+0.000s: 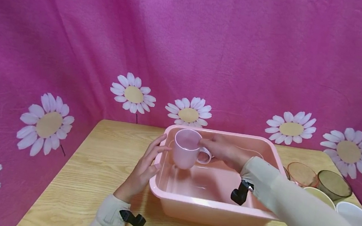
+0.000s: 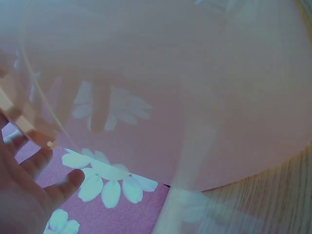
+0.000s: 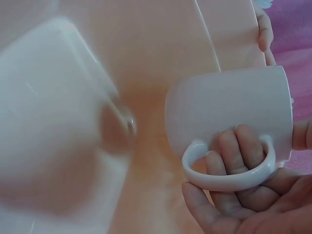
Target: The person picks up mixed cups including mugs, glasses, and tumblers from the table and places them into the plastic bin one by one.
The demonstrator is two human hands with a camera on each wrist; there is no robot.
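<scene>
A pale pink mug [image 1: 185, 154] hangs upright inside the pink basin [image 1: 204, 202], near its left wall. My right hand [image 1: 225, 151] holds the mug on its handle side. In the right wrist view, fingers pass through the mug's handle [image 3: 229, 180] and the thumb [image 3: 302, 134] lies at the rim. My left hand [image 1: 142, 168] rests at the basin's left rim, fingers stretched over the edge beside the mug, thumb outside. In the left wrist view, dim finger shapes show through the basin's wall [image 2: 234, 117].
Right of the basin stand several cups: an orange one [image 1: 302, 174], a dark olive one [image 1: 334, 185], a yellow one [image 1: 320, 196] and a white one [image 1: 356, 219]. The right forearm partly covers them. A wooden table [image 1: 94, 170] bears everything, with a pink flowered cloth [image 1: 188, 46] hung behind.
</scene>
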